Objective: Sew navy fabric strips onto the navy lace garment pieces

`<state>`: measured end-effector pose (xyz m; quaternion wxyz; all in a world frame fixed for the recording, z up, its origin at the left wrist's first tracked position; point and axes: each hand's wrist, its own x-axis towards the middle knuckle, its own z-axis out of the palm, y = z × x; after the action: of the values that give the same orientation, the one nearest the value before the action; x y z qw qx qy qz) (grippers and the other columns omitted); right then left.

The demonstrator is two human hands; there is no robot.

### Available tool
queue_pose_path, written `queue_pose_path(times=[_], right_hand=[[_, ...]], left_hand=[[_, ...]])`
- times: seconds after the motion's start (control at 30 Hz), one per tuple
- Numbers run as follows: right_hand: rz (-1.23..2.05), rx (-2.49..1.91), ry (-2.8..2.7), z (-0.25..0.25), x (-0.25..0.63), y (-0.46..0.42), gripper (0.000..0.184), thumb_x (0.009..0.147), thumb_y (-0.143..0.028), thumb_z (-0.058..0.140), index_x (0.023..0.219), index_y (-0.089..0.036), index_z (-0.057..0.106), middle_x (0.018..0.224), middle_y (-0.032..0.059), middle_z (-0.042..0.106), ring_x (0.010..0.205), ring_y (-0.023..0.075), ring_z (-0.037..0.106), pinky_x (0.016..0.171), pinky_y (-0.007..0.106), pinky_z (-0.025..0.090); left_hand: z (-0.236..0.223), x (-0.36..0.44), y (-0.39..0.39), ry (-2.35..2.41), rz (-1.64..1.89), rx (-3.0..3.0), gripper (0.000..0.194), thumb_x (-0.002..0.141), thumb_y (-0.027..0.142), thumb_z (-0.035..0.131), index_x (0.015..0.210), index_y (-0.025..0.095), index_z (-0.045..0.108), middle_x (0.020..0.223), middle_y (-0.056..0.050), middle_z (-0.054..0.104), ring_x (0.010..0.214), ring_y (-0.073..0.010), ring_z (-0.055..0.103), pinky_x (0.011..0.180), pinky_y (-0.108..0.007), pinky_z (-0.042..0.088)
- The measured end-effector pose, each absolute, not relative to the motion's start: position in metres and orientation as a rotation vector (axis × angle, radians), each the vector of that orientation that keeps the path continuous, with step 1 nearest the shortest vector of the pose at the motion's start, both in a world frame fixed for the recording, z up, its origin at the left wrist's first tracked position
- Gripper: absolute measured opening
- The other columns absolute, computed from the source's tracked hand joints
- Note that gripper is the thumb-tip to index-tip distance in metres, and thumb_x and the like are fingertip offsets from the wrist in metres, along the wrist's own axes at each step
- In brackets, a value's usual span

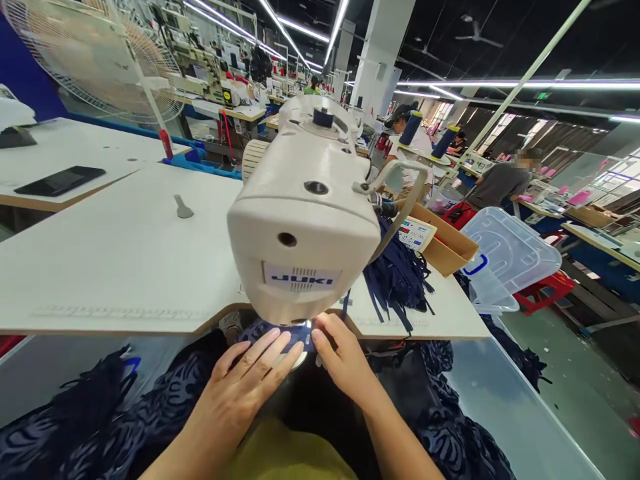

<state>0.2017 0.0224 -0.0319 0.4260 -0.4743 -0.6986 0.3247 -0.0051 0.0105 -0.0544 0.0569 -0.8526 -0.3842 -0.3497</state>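
A white JUKI sewing machine (pixel 305 227) stands in front of me and its head hides the stitching area. Under it lies navy patterned fabric (pixel 259 329). My left hand (pixel 245 383) rests on this fabric with its fingers stretched out and slightly apart. Close by, my right hand (pixel 345 360) pinches the fabric's right side between thumb and fingers near the needle area. A bundle of narrow navy fabric strips (pixel 397 277) lies on the table to the right of the machine.
The white table (pixel 115 260) holds a small grey metal piece (pixel 183 208). A phone (pixel 61 181) lies on the left table. Right are a cardboard box (pixel 447 243) and clear plastic lid (pixel 515 250). Patterned fabric (pixel 460 427) hangs below the table edge. People sit farther back.
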Motion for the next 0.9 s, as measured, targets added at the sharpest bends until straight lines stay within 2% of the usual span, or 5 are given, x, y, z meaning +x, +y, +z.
queue_pose_path(times=[0.3, 0.4, 0.53, 0.67, 0.9], right_hand=[[0.751, -1.170, -1.949, -0.023, 0.204, 0.038, 0.025, 0.098, -0.022, 0.038, 0.105, -0.024, 0.061, 0.084, 0.0013, 0.056, 0.080, 0.0164, 0.054, 0.076, 0.029, 0.044], [0.768, -1.178, -1.966, -0.018, 0.204, 0.037, 0.025, 0.099, -0.025, 0.036, 0.101, -0.024, 0.060, 0.086, 0.0014, 0.057, 0.080, 0.0162, 0.054, 0.075, 0.028, 0.044], [0.764, -1.200, -1.985, -0.018, 0.202, 0.035, 0.021, 0.098, -0.029, 0.039, 0.094, -0.022, 0.059, 0.085, 0.0017, 0.056, 0.081, 0.0167, 0.053, 0.075, 0.029, 0.044], [0.740, -1.221, -1.993, -0.020, 0.199, 0.039, 0.023, 0.098, -0.027, 0.039, 0.088, -0.022, 0.059, 0.086, 0.0022, 0.058, 0.083, 0.0172, 0.054, 0.076, 0.029, 0.043], [0.653, -1.247, -2.033, -0.021, 0.197, 0.045, 0.026, 0.098, -0.026, 0.039, 0.078, -0.021, 0.055, 0.082, 0.0015, 0.059, 0.080, 0.0169, 0.053, 0.074, 0.029, 0.041]], left_hand=[[-0.052, -0.003, 0.009, -1.171, -1.018, -2.574, 0.044, 0.099, 0.019, 0.028, 0.138, 0.037, 0.041, 0.127, 0.003, 0.062, 0.121, -0.0112, 0.053, 0.107, -0.031, 0.023], [-0.056, -0.003, 0.010, -1.194, -1.076, -2.529, 0.042, 0.100, 0.023, 0.027, 0.137, 0.039, 0.042, 0.122, 0.004, 0.066, 0.116, -0.0107, 0.057, 0.105, -0.030, 0.022], [-0.063, -0.004, 0.009, -1.244, -1.053, -2.554, 0.043, 0.100, 0.024, 0.026, 0.138, 0.040, 0.039, 0.126, 0.003, 0.063, 0.117, -0.0122, 0.056, 0.103, -0.032, 0.022], [-0.066, -0.004, 0.006, -1.301, -1.038, -2.535, 0.045, 0.100, 0.023, 0.025, 0.141, 0.041, 0.032, 0.127, 0.003, 0.062, 0.116, -0.0129, 0.057, 0.097, -0.033, 0.028], [-0.064, -0.001, 0.006, -1.329, -1.049, -2.491, 0.045, 0.100, 0.022, 0.025, 0.140, 0.041, 0.034, 0.126, 0.002, 0.063, 0.115, -0.0133, 0.058, 0.095, -0.032, 0.028]])
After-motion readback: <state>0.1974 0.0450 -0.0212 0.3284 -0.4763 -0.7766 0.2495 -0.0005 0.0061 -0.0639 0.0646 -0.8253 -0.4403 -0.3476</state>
